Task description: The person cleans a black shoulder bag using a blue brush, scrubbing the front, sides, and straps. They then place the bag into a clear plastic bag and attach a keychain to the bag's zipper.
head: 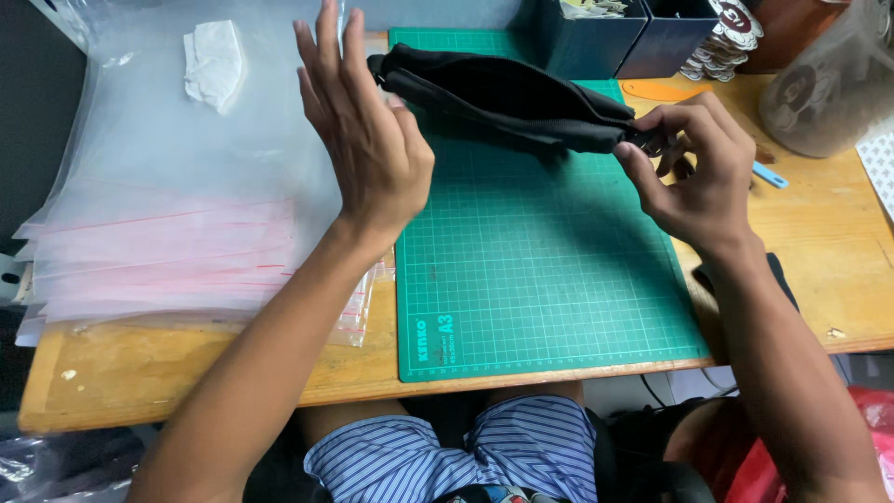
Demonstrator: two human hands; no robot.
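Note:
A long black fabric pouch with a zipper is held just above a green cutting mat. My right hand pinches its right end, fingers around the zipper end. My left hand is raised with flat, spread fingers against the pouch's left end, its palm turned toward the pouch. Whether the left hand grips the pouch is hidden behind the hand.
A stack of clear zip bags with red strips lies at the left on the wooden table, with a white scrap on it. Dark boxes, round badges and a clear plastic bag stand at the back right.

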